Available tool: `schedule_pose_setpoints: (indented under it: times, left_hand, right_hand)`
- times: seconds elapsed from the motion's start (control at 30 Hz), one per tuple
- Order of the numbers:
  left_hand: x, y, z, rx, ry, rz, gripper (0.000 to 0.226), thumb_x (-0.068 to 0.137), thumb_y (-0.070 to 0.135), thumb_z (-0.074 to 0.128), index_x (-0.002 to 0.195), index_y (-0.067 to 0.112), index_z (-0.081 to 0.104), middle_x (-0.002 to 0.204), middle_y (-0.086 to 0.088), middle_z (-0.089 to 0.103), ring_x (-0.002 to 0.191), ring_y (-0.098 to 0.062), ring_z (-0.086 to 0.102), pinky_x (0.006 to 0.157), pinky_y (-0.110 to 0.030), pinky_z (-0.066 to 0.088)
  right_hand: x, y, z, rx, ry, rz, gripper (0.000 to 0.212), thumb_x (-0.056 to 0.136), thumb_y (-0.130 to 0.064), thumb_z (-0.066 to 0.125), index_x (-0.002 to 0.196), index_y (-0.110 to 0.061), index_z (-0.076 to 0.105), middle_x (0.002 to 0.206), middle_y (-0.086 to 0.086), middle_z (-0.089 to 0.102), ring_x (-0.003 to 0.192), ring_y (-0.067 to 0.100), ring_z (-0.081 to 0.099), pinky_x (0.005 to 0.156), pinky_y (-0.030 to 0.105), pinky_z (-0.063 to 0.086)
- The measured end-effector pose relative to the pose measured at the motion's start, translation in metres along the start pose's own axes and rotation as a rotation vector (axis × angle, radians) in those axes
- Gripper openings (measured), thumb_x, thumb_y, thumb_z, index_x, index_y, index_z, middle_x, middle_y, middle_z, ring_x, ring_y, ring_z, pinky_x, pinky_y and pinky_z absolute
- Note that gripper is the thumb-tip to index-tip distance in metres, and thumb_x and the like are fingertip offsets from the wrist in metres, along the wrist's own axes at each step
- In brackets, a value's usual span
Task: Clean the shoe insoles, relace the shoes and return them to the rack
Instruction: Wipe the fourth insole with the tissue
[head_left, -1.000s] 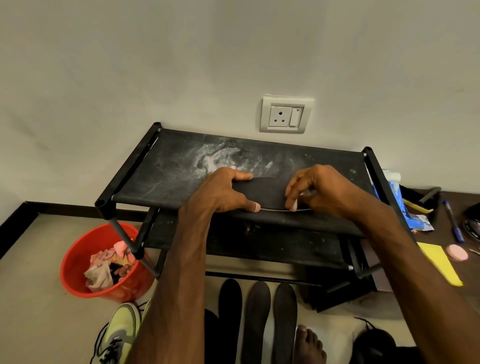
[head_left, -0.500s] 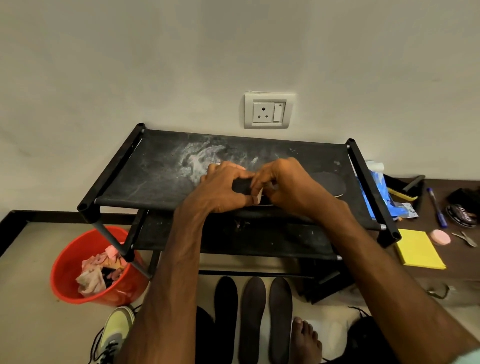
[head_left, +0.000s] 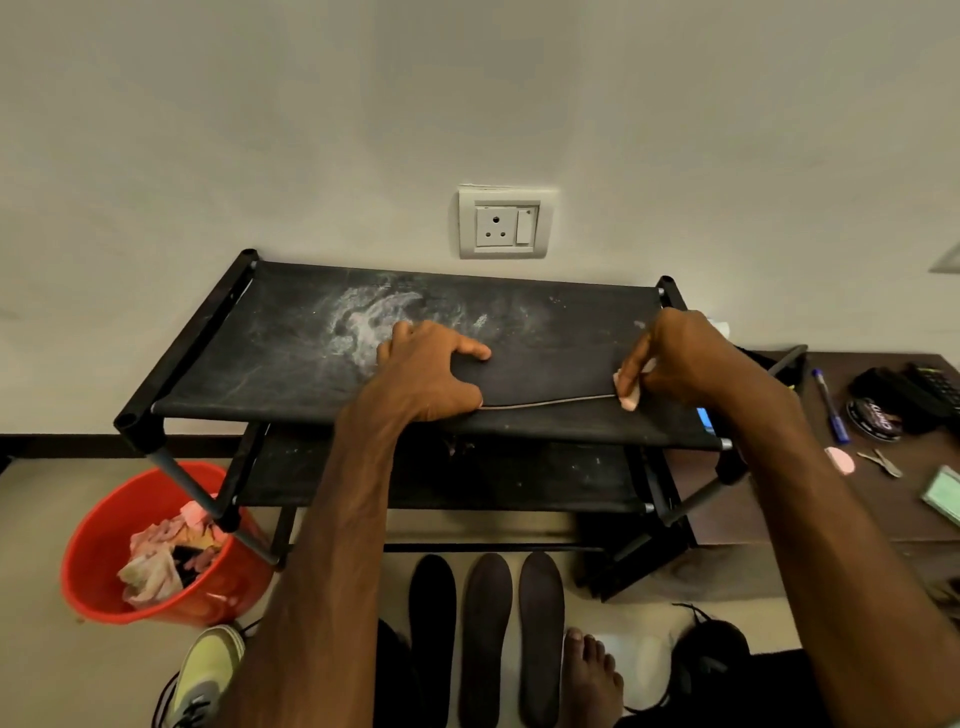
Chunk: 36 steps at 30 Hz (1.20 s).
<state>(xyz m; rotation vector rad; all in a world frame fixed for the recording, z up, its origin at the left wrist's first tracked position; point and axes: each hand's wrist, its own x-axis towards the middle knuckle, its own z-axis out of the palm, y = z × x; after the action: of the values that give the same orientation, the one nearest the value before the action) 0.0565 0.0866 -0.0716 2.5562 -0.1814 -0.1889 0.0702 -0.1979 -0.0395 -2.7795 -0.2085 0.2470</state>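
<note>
The left hand (head_left: 431, 374) clamps one end of a dark insole (head_left: 545, 376) to the top shelf of a black rack (head_left: 291, 343). Its thumb is hooked on the near edge and its fingers are spread over the top, with the forearm running straight in from below. Well apart to its right, the right hand (head_left: 685, 358), bent at the wrist, pinches a small pale wad (head_left: 627, 397) against the insole's other end, at its thin light near edge. The insole lies flat between the two hands, along the shelf's front.

Just beyond the left hand a white powdery smear (head_left: 374, 317) marks the shelf. A socket (head_left: 503, 223) sits on the wall beyond both hands. Below, between the forearms, three more insoles (head_left: 485, 639) lie side by side on the floor, with a bare foot (head_left: 592, 675) just beside them.

Left of the left forearm stands a red bucket (head_left: 93, 545) holding rags (head_left: 153, 566), with a yellow-green shoe (head_left: 208, 670) below it. A black shoe (head_left: 711, 660) lies by the right forearm. Right of the right hand, a brown desk (head_left: 857, 519) carries a blue pen (head_left: 831, 405), a round tin (head_left: 875, 420) and a pink disc (head_left: 840, 460).
</note>
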Motion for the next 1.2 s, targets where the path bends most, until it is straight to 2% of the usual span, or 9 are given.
schedule_pose_setpoints:
  times: [0.13,0.27,0.37,0.43,0.6,0.7,0.9,1.03,1.2]
  left_hand:
    - [0.004,0.020,0.012,0.082,0.041,0.059,0.064,0.076,0.036,0.079,0.136,0.037,0.056,0.151,0.002,0.040,0.140,-0.024,0.027,0.114,-0.040,0.024]
    - [0.015,0.039,0.037,0.102,0.078,0.157,0.091,0.072,0.071,0.074,0.148,0.032,0.043,0.155,0.003,0.038,0.142,-0.023,0.032,0.118,-0.046,0.027]
    - [0.024,0.042,0.045,0.141,0.059,0.181,0.094,0.070,0.075,0.073,0.148,0.028,0.045,0.150,0.000,0.047,0.138,-0.024,0.041,0.115,-0.044,0.033]
    - [0.026,0.039,0.044,0.159,0.028,0.184,0.088,0.071,0.073,0.074,0.144,0.029,0.051,0.144,-0.001,0.053,0.134,-0.023,0.045,0.113,-0.044,0.036]
    - [0.029,0.031,0.042,0.122,-0.001,0.186,0.082,0.073,0.065,0.078,0.144,0.034,0.052,0.145,0.003,0.051,0.136,-0.021,0.043,0.115,-0.043,0.033]
    - [0.030,0.031,0.041,0.099,-0.012,0.172,0.079,0.075,0.061,0.079,0.144,0.034,0.052,0.145,0.003,0.051,0.136,-0.021,0.043,0.115,-0.042,0.033]
    - [0.030,0.032,0.040,0.080,-0.016,0.162,0.080,0.074,0.062,0.080,0.144,0.034,0.054,0.145,0.002,0.052,0.136,-0.021,0.044,0.114,-0.043,0.035]
    - [0.031,0.032,0.039,0.057,-0.029,0.152,0.079,0.074,0.060,0.081,0.143,0.035,0.054,0.145,0.002,0.051,0.136,-0.022,0.044,0.114,-0.044,0.035]
    - [0.032,0.030,0.039,0.036,-0.033,0.155,0.079,0.073,0.059,0.082,0.142,0.034,0.055,0.144,0.002,0.052,0.134,-0.021,0.045,0.113,-0.045,0.037]
  right_hand:
    - [0.003,-0.005,0.006,0.055,0.151,-0.009,0.033,0.071,0.011,0.072,0.065,-0.020,0.080,0.077,0.001,0.077,0.082,0.013,0.068,0.088,0.036,0.057]
    - [0.005,-0.025,0.023,0.185,0.132,-0.223,0.031,0.072,0.010,0.077,0.080,-0.020,0.083,0.088,-0.002,0.078,0.084,0.012,0.072,0.087,0.034,0.059]
    - [0.004,-0.033,0.027,0.167,0.040,-0.292,0.034,0.076,0.011,0.071,0.093,-0.016,0.083,0.102,-0.002,0.076,0.096,0.011,0.070,0.092,0.032,0.059]
    - [0.003,-0.028,0.026,0.183,-0.014,-0.266,0.035,0.079,0.008,0.067,0.098,-0.018,0.083,0.107,-0.005,0.073,0.101,0.010,0.068,0.095,0.033,0.058]
    - [0.000,-0.015,0.021,0.182,-0.047,-0.215,0.013,0.082,-0.022,0.083,0.094,-0.025,0.083,0.104,-0.013,0.072,0.099,0.007,0.067,0.093,0.035,0.059]
    - [-0.003,-0.015,0.018,0.183,-0.067,-0.170,0.015,0.078,-0.032,0.087,0.090,-0.024,0.083,0.102,-0.014,0.071,0.098,0.007,0.067,0.092,0.032,0.059]
    - [0.001,-0.008,0.017,0.105,0.038,-0.009,0.009,0.079,-0.007,0.086,0.086,-0.011,0.082,0.096,-0.002,0.077,0.083,0.001,0.066,0.082,0.020,0.053]
    - [0.002,0.003,0.015,0.057,0.100,0.093,0.010,0.080,-0.001,0.082,0.086,-0.009,0.083,0.094,0.003,0.079,0.090,0.011,0.071,0.092,0.024,0.053]
    - [0.006,0.009,0.013,0.023,0.114,0.237,0.009,0.083,-0.007,0.081,0.086,-0.015,0.082,0.093,-0.001,0.078,0.092,0.013,0.069,0.070,0.011,0.043]
